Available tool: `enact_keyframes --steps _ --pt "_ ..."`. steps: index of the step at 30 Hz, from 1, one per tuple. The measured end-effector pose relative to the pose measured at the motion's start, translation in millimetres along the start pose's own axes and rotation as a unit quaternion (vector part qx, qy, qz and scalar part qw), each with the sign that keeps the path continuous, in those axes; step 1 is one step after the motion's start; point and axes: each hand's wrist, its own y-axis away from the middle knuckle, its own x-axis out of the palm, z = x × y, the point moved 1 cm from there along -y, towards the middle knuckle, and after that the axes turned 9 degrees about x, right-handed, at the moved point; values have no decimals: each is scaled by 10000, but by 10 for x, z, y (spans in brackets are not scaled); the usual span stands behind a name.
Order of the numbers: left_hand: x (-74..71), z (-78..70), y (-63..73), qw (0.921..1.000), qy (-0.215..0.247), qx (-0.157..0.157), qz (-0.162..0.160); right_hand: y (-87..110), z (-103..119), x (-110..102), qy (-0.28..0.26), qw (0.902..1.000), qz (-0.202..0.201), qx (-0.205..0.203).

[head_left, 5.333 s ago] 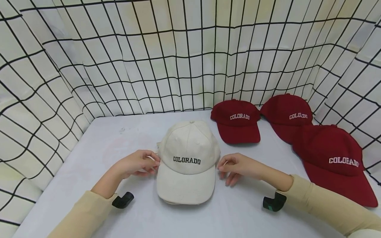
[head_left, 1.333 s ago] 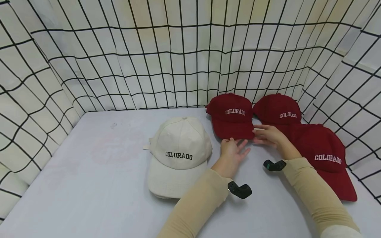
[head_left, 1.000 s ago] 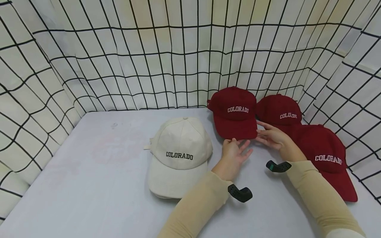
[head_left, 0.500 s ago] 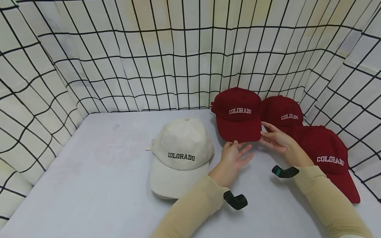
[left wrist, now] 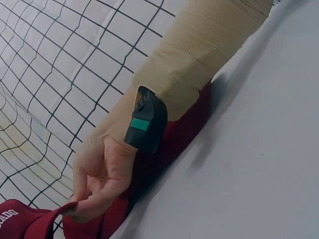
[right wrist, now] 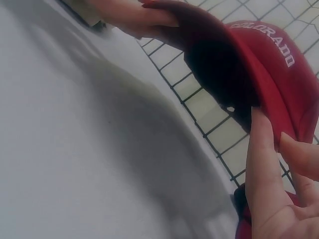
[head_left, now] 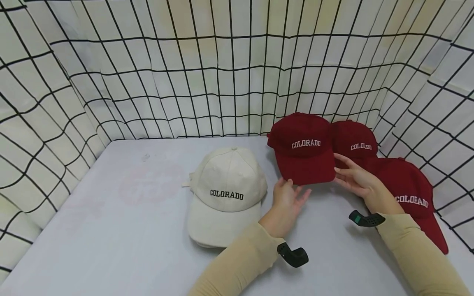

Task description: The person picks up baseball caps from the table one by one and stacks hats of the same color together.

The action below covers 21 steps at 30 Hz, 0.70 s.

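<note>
White walls (head_left: 185,90) crossed by black grid lines are enclosing a pale bench (head_left: 122,222). Toward its far edge, right of centre, I am holding a dark red COLORADO cap (head_left: 304,162) by its brim (head_left: 307,172), apparently clear of the surface. My left grip (head_left: 286,202) is pinching the front edge; my right grip (head_left: 358,179) is pinching the right side. Keeping both pinches light and level should, I judge, be sparing the brim from bending. A cream cap (head_left: 220,224) is resting mid-bench; a second red cap (head_left: 356,135) near the far right corner and a third (head_left: 411,181) along the right edge are needing clearance.
</note>
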Motion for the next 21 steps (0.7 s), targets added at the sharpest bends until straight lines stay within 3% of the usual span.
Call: enact_keyframes --steps 7,21 --pt "-9 22 16 9981 -5 584 -174 102 8 3 -47 9999 96 19" --pt "-50 -24 235 9967 -378 690 -217 191 -56 -71 346 9971 653 164"
